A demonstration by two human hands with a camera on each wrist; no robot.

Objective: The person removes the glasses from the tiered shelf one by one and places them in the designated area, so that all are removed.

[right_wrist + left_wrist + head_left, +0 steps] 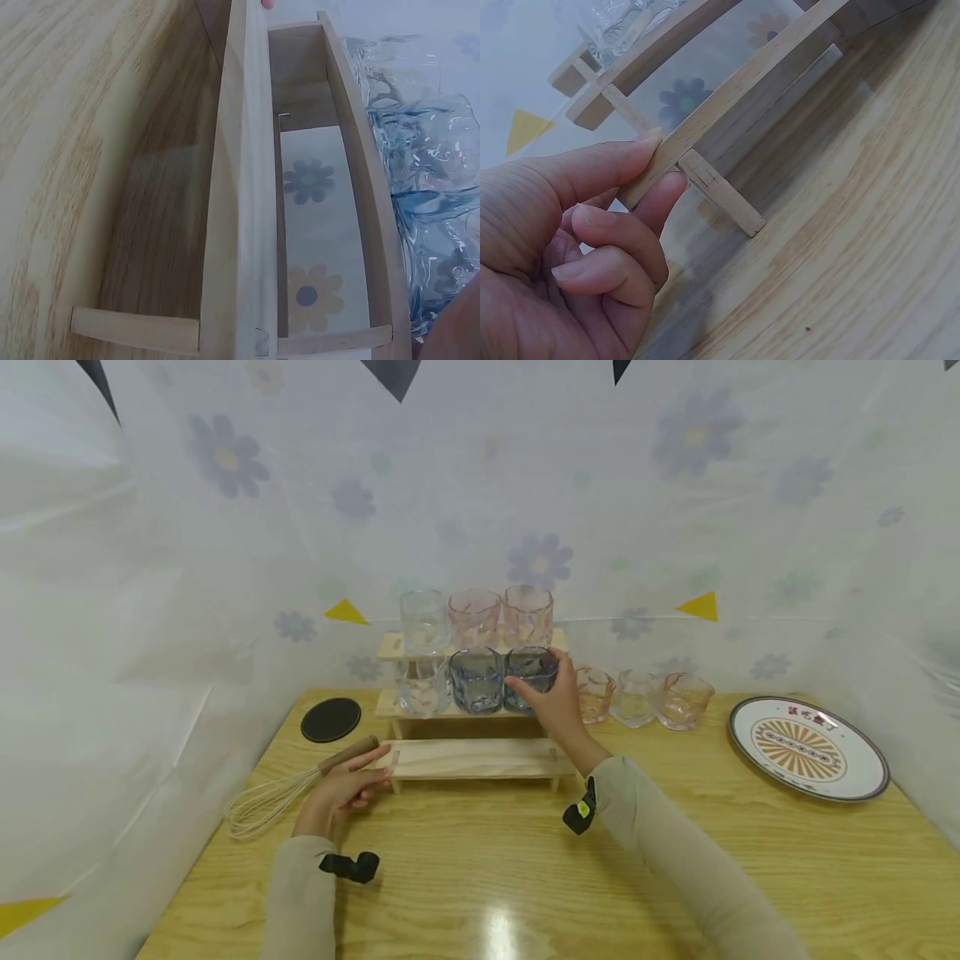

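Note:
A three-tier wooden rack [480,760] stands on the table. On its middle tier, my right hand [562,710] grips the right-hand blue glass [531,667], thumb in front and fingers at the far side. Beside that glass is another blue glass [477,681], then a clear glass [422,687]. The top tier carries a clear glass [424,620] and two pink glasses [474,620]. My left hand [577,232] pinches the left end of the lowest board [727,97] between thumb and index finger. Bluish glass [431,169] shows beside the rack in the right wrist view.
Right of the rack stand an orange glass [596,697], a clear glass [634,700] and another orange glass [684,702]. A patterned plate [862,764] lies far right. A whisk [277,797] and black round coaster [331,720] lie left. Floral sheeting [450,485] encloses the table.

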